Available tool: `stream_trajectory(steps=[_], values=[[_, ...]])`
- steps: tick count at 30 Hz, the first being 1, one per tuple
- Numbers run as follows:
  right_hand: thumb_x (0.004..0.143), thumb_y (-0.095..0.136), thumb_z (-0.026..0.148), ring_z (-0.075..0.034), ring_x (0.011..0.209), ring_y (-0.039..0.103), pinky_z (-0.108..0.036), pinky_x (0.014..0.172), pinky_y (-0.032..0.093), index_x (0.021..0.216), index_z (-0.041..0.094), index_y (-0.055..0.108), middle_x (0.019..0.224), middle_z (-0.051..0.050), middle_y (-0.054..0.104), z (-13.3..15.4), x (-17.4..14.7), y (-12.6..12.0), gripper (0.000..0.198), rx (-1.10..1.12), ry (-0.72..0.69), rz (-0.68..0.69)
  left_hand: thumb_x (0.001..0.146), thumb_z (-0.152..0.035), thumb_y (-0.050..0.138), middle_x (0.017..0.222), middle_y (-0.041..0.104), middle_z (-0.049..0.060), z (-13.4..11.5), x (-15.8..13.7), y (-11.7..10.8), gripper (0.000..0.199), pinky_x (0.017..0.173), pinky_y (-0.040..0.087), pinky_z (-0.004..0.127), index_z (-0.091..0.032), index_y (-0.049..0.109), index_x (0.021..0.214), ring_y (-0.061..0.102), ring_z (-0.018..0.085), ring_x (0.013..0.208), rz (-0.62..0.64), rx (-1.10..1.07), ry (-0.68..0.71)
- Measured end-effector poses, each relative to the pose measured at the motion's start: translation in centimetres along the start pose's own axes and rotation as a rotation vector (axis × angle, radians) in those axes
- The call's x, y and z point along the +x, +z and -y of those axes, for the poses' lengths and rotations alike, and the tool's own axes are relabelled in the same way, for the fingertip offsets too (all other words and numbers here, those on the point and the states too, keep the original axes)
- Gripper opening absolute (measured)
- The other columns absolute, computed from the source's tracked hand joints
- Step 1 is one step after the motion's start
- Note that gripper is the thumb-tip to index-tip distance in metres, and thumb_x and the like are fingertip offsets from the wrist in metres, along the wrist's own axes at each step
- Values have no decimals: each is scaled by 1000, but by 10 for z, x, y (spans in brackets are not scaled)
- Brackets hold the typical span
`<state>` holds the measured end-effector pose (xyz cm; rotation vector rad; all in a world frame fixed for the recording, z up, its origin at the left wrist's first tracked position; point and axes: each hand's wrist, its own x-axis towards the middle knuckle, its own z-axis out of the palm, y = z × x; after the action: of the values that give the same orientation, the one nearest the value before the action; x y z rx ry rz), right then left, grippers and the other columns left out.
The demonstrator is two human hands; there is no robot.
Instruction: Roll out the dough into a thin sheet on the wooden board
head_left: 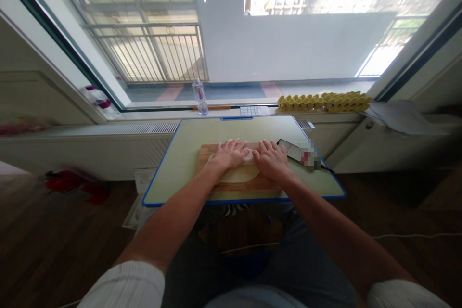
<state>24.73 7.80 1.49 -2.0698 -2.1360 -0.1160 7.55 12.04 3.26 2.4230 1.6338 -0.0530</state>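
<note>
A flat, pale sheet of dough [238, 175] lies on a wooden cutting board [202, 154]. The far part of the sheet looks thicker, like a roll, where my hands rest; whether a rolling pin is inside I cannot tell. My left hand [231, 153] presses down on the dough's left side, fingers stretched forward. On its right side lies my right hand [270, 158], also flat with fingers extended. The palms hide much of the dough's far edge. Right beside the board is a phone [292, 151], partly covered by a blurred patch.
Beneath the board is a small pale table [169, 168] with a blue rim. A plastic bottle [200, 98], a calculator-like white pad [252, 110] and a yellow wavy object [321, 102] line the windowsill. A red fire extinguisher [77, 185] is on the floor at left.
</note>
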Motion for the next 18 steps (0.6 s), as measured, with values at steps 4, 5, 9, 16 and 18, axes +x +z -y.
stream_trajectory(steps=[4,5,9,16,18], values=[[109,25,48,-34,153,37,-60,121,29,157,13,47,166,-15,43,2,-23,-1,63,9,-5,-44,107,-56,16,175,27,7,-6,-21,10,67,127,20,65,-28,33,165,25,33,161,-73,44,38],[110,24,49,-33,153,36,-59,121,29,157,14,48,166,-14,44,2,-31,0,64,17,-1,-46,108,-55,16,175,27,7,-8,-29,14,66,128,20,65,-28,34,165,25,33,161,-92,61,47],[109,25,47,-31,155,35,-56,123,28,159,14,45,166,-13,43,1,-71,5,63,57,7,-66,108,-54,18,174,30,5,-20,-70,30,65,130,20,60,-27,40,163,24,30,162,-222,98,63],[108,30,51,-30,158,29,-54,125,25,162,17,41,169,-11,37,-2,-99,12,65,83,-36,-115,108,-55,20,173,31,1,-31,-113,51,66,134,14,53,-29,29,168,22,25,162,-326,54,44],[109,26,52,-31,158,29,-56,125,23,161,15,42,169,-12,38,0,-86,9,66,78,-14,-81,108,-55,19,173,31,0,-29,-107,47,65,133,16,54,-30,31,167,23,25,162,-309,42,11]])
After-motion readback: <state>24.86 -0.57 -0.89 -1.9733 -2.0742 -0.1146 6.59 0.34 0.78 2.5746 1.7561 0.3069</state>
